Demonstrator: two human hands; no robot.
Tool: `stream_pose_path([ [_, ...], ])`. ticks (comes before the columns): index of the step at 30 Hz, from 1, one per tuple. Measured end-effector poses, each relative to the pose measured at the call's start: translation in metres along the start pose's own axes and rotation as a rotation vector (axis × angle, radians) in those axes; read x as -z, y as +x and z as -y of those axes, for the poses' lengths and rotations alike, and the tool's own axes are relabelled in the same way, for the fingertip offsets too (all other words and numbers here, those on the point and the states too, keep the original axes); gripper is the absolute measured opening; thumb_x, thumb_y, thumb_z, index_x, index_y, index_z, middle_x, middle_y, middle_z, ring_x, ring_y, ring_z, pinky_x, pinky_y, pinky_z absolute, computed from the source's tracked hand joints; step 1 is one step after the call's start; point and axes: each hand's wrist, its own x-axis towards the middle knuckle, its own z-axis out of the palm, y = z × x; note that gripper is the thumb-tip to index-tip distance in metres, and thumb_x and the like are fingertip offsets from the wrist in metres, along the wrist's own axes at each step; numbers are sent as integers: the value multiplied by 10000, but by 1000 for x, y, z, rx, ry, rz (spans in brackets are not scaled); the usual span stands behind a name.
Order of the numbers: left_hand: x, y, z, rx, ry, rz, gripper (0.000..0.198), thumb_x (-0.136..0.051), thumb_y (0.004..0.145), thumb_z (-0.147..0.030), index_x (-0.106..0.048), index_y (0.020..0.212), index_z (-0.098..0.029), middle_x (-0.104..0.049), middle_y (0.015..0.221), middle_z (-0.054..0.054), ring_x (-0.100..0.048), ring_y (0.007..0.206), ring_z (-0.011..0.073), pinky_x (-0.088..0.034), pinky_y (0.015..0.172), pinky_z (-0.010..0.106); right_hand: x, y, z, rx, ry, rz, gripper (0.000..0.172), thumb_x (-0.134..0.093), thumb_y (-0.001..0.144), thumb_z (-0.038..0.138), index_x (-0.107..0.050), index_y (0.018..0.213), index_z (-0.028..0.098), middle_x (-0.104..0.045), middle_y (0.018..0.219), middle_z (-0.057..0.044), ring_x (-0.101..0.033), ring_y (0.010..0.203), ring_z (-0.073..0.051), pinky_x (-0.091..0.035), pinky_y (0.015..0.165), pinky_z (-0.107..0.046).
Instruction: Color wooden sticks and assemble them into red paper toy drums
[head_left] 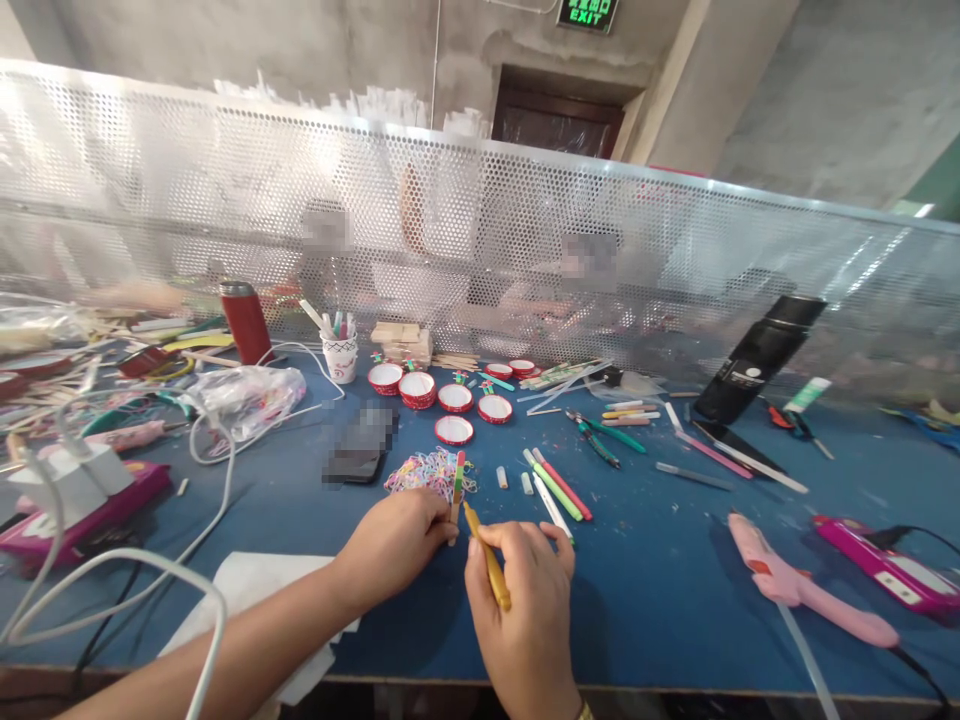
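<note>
Pinched in my left hand (397, 545) is a narrow wooden craft stick (458, 480), held upright, with red, green and other colour bands on its upper part. My right hand (525, 595) grips a yellow marker pen (493, 572) like a writing tool, its tip close to the stick; whether they touch I cannot tell. Just behind my left hand lies a pile of colourful small rubber bands (420, 472). Two loose pen caps (502, 478) rest beyond my right hand, beside green (555, 488), red and white markers.
Round red-rimmed white pieces (454, 398) stand behind the bands, near a paper cup of pens (340, 358). Left are a phone (364, 450), white cables (217, 520) and a red flask (244, 322). Pliers (592, 438), a black bottle (757, 358) and a pink glue gun (806, 590) lie right.
</note>
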Motion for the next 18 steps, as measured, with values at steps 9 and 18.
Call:
stream_pose_path([
  [9, 0, -1, 1, -24, -23, 13, 201, -510, 882, -232, -667, 759, -202, -703, 827, 22, -622, 773, 161, -384, 654, 237, 0, 1, 1, 38, 13, 45, 63, -502, 944, 201, -555, 920, 224, -625, 779, 8, -589, 764, -175, -321, 944, -407],
  [18, -1, 1, 1, -10, -11, 9, 184, -524, 867, -212, -665, 748, -199, -696, 810, 19, -618, 771, 160, -380, 667, 243, 1, 1, 1, 15, 9, 11, 58, -511, 946, 200, -556, 915, 221, -618, 779, 7, -583, 760, -175, -325, 952, -419],
])
